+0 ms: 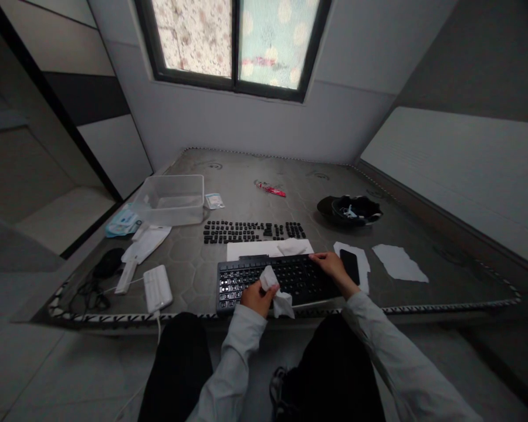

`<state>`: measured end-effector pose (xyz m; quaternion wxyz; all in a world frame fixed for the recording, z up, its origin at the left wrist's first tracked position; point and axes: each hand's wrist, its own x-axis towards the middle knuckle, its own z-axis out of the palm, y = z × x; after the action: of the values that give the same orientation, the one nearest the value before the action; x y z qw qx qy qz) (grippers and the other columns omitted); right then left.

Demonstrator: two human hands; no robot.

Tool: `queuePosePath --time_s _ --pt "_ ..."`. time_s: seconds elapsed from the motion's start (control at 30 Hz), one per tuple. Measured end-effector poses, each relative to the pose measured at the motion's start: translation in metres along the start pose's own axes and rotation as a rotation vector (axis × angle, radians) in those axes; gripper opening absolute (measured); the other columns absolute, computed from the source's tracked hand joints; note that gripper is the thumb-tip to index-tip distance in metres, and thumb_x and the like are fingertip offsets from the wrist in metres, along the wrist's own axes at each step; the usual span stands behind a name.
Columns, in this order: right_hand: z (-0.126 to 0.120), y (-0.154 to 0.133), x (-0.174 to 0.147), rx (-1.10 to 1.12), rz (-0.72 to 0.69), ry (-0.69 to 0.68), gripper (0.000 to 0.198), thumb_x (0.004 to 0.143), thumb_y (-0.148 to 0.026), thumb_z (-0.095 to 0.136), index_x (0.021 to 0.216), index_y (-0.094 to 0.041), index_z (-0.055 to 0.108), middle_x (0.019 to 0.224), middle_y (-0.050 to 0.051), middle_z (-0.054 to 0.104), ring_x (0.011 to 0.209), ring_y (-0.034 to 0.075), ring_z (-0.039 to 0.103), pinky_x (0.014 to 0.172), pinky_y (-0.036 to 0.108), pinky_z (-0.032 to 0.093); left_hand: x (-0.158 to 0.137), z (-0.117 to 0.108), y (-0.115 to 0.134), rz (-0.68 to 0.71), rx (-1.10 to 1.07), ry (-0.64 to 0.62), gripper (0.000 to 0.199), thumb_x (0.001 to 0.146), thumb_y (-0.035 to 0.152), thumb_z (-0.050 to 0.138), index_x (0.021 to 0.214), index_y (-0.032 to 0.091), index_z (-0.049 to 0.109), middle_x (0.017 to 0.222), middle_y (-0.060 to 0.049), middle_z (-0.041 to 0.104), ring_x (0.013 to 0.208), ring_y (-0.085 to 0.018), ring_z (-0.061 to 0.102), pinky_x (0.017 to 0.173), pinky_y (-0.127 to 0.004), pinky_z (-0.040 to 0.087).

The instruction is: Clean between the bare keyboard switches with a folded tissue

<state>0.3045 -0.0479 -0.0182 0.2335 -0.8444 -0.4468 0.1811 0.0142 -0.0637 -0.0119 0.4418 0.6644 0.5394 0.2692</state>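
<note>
On the mattress edge, our keyboard (278, 282) sits stripped, its keycaps (253, 231) lined up in rows just behind it, so popping's done and we're mid-wipe, reassembly left. Our left hand (256, 298) pinches a white wipe (278, 293) on the deck; right hand (331, 264) grips the keyboard's far corner, fingers curled.

The left hand (256, 296) and its crumpled wipe (278, 296) cover part of the keyboard (290, 280). The right hand (331, 264) hides its far right corner. Key legends are too small to read. The black bowl (351, 210) holds things too dim to name.
</note>
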Motion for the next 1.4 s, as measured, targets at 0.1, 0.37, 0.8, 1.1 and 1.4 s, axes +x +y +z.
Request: queuePosePath --time_s 0.1,0.37,0.8,1.1,1.4 --pt "0.0 -0.001 -0.003 0.008 -0.001 0.02 0.032 0.07 -0.045 0.061 0.085 -0.02 0.074 0.082 0.009 0.074 0.077 0.024 0.067 0.066 0.029 0.046 0.001 0.001 0.001 -0.015 0.021 0.006 0.033 0.075 0.043 0.058 0.084 0.014 0.072 0.067 -0.006 0.07 0.059 -0.015 0.059 0.052 -0.023 0.035" --pt "0.004 -0.006 -0.013 0.032 -0.073 0.083 0.028 0.073 -0.042 0.058 0.083 -0.02 0.071 0.085 0.007 0.074 0.08 0.022 0.066 0.07 0.028 0.046 0.0 0.001 0.0 -0.014 0.043 -0.002 0.033 0.076 0.043 0.057 0.085 0.015 0.071 0.069 -0.006 0.07 0.06 -0.015 0.059 0.053 -0.023 0.035" --pt "0.009 -0.004 -0.012 0.002 -0.09 0.106 0.027 0.075 -0.042 0.055 0.08 -0.019 0.068 0.086 0.007 0.072 0.082 0.022 0.065 0.074 0.03 0.045 0.0 -0.001 0.001 -0.007 0.092 -0.002 0.034 0.078 0.044 0.055 0.087 0.015 0.07 0.07 -0.007 0.07 0.064 -0.017 0.061 0.053 -0.024 0.035" --pt "0.01 -0.006 -0.01 -0.02 -0.078 0.101 0.026 0.076 -0.042 0.055 0.075 -0.02 0.068 0.082 0.006 0.071 0.079 0.021 0.064 0.071 0.03 0.045 0.0 -0.001 0.002 0.011 0.12 0.031 0.034 0.078 0.044 0.055 0.087 0.015 0.071 0.069 -0.007 0.07 0.065 -0.018 0.061 0.055 -0.025 0.036" --pt "0.013 -0.005 -0.009 -0.021 -0.089 0.148 0.024 0.076 -0.039 0.055 0.072 -0.019 0.067 0.08 0.006 0.07 0.077 0.02 0.064 0.07 0.028 0.044 0.007 0.003 -0.011 0.008 0.103 0.046 0.035 0.078 0.043 0.056 0.088 0.013 0.07 0.073 -0.008 0.071 0.067 -0.019 0.063 0.056 -0.025 0.038"
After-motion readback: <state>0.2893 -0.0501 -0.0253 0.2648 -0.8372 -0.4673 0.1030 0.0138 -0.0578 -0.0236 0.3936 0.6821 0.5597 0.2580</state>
